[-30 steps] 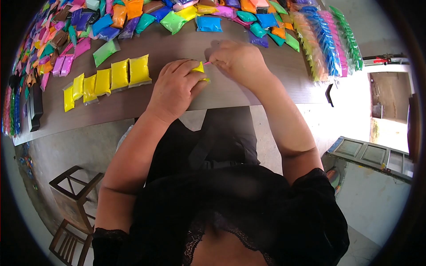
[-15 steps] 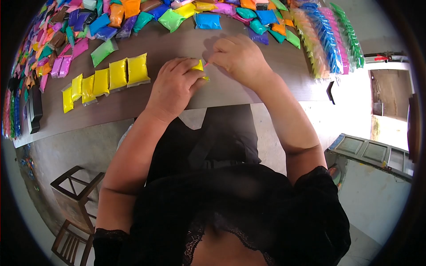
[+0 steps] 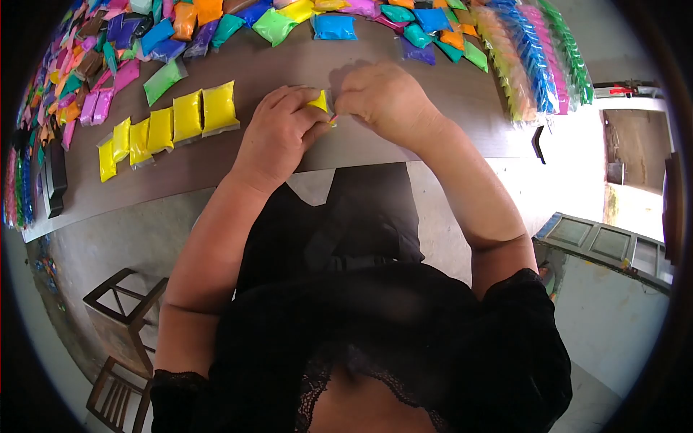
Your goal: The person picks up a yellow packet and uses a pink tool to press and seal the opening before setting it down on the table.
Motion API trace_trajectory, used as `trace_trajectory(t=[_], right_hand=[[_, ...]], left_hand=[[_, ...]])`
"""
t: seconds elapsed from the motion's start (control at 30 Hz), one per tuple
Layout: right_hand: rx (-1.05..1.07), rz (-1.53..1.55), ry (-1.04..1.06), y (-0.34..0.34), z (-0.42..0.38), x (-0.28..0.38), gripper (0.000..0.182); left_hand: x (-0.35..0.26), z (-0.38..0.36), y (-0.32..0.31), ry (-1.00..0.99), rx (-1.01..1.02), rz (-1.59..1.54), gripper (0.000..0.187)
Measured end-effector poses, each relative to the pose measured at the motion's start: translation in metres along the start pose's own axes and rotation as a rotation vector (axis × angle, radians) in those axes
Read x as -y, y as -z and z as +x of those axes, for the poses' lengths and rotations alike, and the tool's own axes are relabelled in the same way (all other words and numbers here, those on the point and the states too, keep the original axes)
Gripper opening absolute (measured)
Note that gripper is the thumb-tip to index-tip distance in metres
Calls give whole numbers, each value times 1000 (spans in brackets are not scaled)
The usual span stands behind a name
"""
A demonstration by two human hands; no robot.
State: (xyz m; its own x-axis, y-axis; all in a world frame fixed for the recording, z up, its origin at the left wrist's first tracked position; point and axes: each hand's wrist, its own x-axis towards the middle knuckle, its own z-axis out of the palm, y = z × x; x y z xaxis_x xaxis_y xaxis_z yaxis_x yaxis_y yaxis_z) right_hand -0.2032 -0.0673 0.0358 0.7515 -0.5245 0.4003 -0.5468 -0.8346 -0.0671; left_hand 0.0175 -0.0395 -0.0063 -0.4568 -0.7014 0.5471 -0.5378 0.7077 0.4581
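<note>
A small yellow clay-like packet (image 3: 319, 102) with a clear plastic edge is closed in my left hand (image 3: 280, 137), much of it hidden under the fingers. My right hand (image 3: 386, 102) is pinched at the packet's right edge. A thin pinkish tip (image 3: 334, 117) shows by its fingertips; its kind is too small to tell. To the left of my left hand, several yellow packets (image 3: 188, 115) lie in a slanting row on the brown table (image 3: 289, 65). A green packet (image 3: 164, 81) rests above that row.
A pile of many-coloured packets (image 3: 86, 65) covers the table's left and far side. Strips of joined packets (image 3: 530, 61) lie at the right end. A black object (image 3: 53, 180) sits at the left edge. Wooden chairs (image 3: 126, 310) stand on the floor to the left.
My right hand has moved slightly in toward the packet, and its fingers have turned a little. My left hand keeps its hold. The whole view has shifted slightly.
</note>
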Motion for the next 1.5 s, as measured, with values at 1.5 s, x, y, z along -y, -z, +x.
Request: trace_trajectory(t=[1.5], right_hand=[[26,76,-105,-3,-12,8,6]], left_hand=[[0,-1,2,2,51,-24,13]])
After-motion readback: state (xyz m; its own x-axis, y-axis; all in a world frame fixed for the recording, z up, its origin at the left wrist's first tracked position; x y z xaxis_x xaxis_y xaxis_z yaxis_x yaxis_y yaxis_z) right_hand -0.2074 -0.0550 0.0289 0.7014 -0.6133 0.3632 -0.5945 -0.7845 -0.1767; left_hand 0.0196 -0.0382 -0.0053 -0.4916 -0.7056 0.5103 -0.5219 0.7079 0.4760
